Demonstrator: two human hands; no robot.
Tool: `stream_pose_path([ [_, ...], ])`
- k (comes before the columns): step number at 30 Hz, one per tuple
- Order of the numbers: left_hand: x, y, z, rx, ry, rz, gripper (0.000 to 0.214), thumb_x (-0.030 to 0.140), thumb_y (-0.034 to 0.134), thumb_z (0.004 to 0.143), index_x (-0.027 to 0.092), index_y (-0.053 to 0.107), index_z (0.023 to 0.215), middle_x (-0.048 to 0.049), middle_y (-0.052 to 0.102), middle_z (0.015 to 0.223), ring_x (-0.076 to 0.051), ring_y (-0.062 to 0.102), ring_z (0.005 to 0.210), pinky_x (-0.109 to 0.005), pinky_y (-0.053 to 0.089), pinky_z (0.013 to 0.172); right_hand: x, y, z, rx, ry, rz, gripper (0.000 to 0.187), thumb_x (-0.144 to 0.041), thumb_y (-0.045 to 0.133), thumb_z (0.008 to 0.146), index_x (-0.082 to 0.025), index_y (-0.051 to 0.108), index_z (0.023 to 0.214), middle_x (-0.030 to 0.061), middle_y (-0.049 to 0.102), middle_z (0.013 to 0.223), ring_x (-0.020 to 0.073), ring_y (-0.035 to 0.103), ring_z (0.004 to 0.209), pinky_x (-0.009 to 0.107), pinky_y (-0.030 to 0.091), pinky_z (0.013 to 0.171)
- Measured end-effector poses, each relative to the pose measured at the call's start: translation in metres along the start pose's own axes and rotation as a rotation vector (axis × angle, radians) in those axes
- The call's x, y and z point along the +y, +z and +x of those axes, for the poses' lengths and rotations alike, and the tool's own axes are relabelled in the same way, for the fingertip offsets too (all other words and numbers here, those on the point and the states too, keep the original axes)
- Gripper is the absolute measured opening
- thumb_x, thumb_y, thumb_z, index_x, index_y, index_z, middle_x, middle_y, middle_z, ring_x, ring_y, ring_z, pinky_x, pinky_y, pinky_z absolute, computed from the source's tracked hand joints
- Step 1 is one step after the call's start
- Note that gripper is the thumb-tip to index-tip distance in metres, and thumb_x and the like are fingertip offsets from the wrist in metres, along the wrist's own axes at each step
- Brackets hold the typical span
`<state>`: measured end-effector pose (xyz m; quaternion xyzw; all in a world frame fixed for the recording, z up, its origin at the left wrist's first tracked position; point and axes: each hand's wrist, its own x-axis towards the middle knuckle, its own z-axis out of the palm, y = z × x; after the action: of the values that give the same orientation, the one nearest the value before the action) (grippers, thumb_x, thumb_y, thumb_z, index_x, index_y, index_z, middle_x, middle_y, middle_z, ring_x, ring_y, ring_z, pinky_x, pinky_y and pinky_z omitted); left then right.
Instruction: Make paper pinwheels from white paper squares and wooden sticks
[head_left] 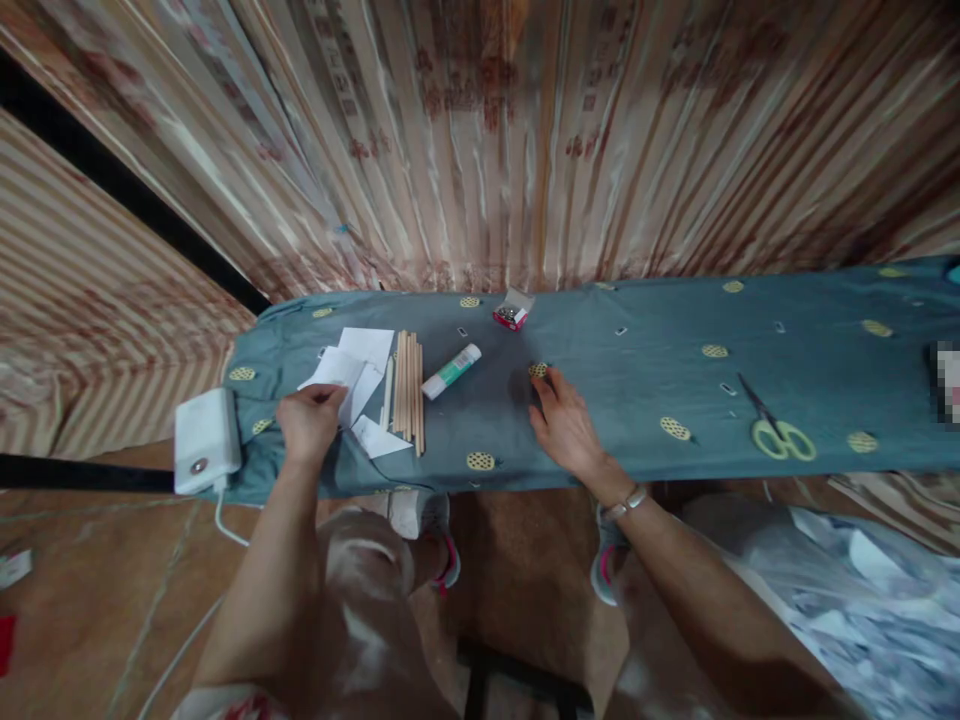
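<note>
Head view: pinching white paper (352,365) with left hand (309,422), just left of the wooden sticks (409,390); grip lightly against creasing. Use right hand (568,425), loosely spread over the cloth (645,375), for steadying.

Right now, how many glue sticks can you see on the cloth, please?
1. The glue stick lies on the cloth, between the wooden sticks and the right hand. No other is visible, though the papers could hide something.
</note>
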<state>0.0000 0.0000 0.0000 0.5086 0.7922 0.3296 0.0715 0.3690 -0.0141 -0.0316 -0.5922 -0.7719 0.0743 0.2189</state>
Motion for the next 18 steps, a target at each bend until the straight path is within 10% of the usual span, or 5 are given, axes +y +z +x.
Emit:
stream_pose_path([
  [12,0.029,-0.013,-0.012,0.123,-0.133,-0.228,0.018,0.028,0.065,0.069,0.013,0.072,0.076,-0.0059,0.073,0.074,-0.025,0.068,0.075,-0.037,0.054,0.076,0.003,-0.008,-0.004,-0.005,-0.002,0.068,0.048,-0.023,0.043,0.091,-0.005,0.048,0.135,0.0257,0.043,0.146,0.0338,0.04,0.138,0.051,0.042,0.107],
  [18,0.096,-0.01,-0.058,0.076,0.214,-0.419,0.021,0.035,0.067,0.077,0.018,0.073,0.087,-0.0045,0.076,0.095,-0.023,0.07,0.092,-0.038,0.054,0.092,0.009,-0.029,-0.007,0.091,0.04,0.142,0.047,-0.027,0.041,0.093,-0.011,0.046,0.137,0.0197,0.044,0.147,0.0287,0.04,0.139,0.048,0.039,0.112],
])
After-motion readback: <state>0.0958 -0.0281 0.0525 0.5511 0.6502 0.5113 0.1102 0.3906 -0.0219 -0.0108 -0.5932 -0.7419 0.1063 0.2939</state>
